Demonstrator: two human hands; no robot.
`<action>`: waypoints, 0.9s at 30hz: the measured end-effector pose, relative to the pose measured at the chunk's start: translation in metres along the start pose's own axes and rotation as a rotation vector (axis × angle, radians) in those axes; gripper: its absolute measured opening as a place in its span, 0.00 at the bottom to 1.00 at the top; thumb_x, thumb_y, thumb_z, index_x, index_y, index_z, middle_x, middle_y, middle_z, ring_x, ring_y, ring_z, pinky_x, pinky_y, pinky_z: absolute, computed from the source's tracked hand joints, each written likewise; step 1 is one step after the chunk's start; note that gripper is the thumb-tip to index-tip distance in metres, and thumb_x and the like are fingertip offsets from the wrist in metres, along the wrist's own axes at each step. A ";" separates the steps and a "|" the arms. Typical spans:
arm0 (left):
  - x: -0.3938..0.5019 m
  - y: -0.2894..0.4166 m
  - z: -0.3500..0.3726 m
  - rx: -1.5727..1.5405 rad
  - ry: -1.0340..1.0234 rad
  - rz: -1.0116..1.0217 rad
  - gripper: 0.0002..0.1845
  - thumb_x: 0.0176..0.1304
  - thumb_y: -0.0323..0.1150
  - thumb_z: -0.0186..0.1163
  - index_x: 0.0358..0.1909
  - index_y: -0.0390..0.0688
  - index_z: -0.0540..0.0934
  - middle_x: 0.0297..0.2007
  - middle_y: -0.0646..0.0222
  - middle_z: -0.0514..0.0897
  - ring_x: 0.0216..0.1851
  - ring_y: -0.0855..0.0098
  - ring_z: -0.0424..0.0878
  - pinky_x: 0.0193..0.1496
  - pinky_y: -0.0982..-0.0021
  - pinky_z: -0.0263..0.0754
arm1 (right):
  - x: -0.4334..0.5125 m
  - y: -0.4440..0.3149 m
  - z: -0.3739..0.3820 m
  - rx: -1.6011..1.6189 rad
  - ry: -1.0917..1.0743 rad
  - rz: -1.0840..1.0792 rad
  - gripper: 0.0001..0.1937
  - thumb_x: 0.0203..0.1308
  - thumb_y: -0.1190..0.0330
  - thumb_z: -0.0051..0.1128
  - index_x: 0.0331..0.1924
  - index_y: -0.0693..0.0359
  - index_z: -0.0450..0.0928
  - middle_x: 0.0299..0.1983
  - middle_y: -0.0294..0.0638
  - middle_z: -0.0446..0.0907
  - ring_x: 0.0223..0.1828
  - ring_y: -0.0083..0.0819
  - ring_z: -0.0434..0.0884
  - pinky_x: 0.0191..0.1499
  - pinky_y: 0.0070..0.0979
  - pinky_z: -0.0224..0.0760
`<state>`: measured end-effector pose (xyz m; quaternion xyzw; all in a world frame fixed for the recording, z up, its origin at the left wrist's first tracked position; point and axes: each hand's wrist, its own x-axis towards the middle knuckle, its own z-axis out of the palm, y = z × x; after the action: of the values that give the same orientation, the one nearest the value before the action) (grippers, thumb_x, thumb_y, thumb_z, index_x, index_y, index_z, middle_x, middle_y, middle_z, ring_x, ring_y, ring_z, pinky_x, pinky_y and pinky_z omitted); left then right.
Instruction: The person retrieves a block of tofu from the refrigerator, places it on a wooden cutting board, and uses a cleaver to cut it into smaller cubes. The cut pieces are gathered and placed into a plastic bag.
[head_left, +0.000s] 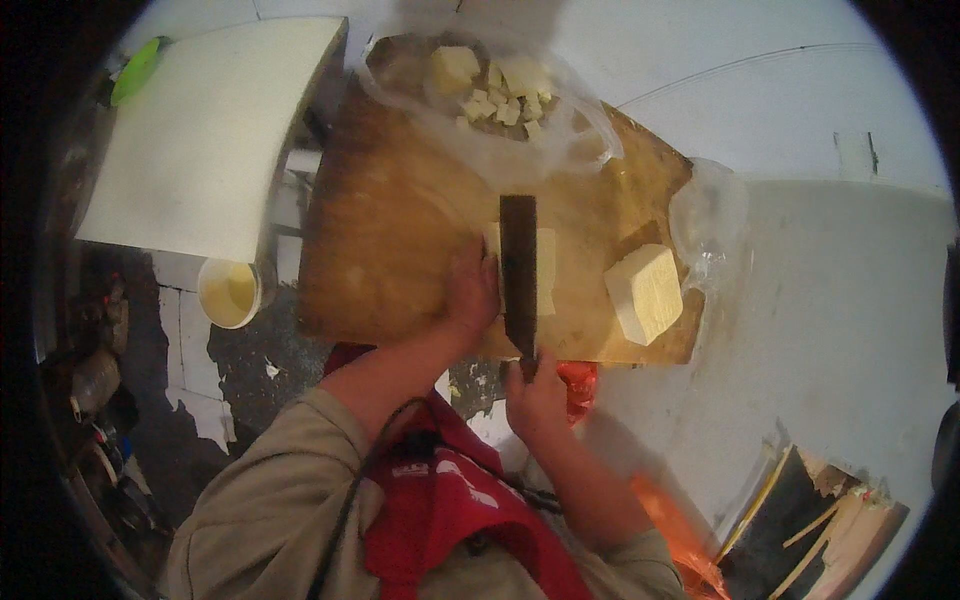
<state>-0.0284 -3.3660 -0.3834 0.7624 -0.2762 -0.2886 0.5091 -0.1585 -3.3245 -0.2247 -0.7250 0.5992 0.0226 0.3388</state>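
My right hand (537, 401) grips the handle of a broad, dark-bladed knife (519, 270) that points away from me over the wooden board (390, 247). Beneath and beside the blade lies a pale yellow block (547, 270), possibly tofu or cheese, partly hidden by the knife. The fingers of my left hand (474, 289) rest against the block's left side. A larger pale block (645, 294) sits apart at the board's right. Near the far edge, clear plastic film (577, 142) lies with small cut cubes (504, 109) and bigger chunks (454, 69) on it.
A white panel (210, 135) stands left of the board, with a green object (136, 71) at its far corner. Below it is a white tub (229, 292) with yellowish contents. Red plastic (577, 390) hangs by the near edge. Wood pieces (832, 532) lie lower right.
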 end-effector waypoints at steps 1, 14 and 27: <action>0.001 0.000 0.000 0.004 -0.019 -0.021 0.26 0.73 0.38 0.52 0.68 0.33 0.69 0.57 0.41 0.77 0.57 0.40 0.73 0.63 0.48 0.67 | -0.003 -0.003 -0.008 -0.015 0.013 0.026 0.21 0.68 0.66 0.55 0.59 0.69 0.68 0.45 0.65 0.82 0.48 0.64 0.82 0.51 0.52 0.75; 0.013 -0.014 -0.004 -0.212 -0.136 -0.096 0.31 0.72 0.42 0.56 0.70 0.34 0.67 0.62 0.42 0.75 0.62 0.43 0.71 0.67 0.50 0.65 | -0.019 0.008 -0.040 -0.046 -0.005 -0.017 0.21 0.69 0.67 0.56 0.59 0.69 0.65 0.42 0.66 0.82 0.44 0.66 0.82 0.47 0.53 0.75; 0.033 -0.010 -0.022 0.038 -0.167 0.175 0.29 0.70 0.39 0.59 0.69 0.37 0.69 0.59 0.45 0.76 0.61 0.46 0.72 0.67 0.52 0.65 | -0.013 0.016 -0.033 -0.009 -0.036 -0.021 0.20 0.68 0.67 0.55 0.57 0.69 0.65 0.41 0.66 0.82 0.44 0.66 0.82 0.47 0.55 0.75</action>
<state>0.0112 -3.3725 -0.3909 0.7181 -0.3887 -0.3001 0.4932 -0.1886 -3.3316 -0.2012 -0.7321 0.5855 0.0347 0.3465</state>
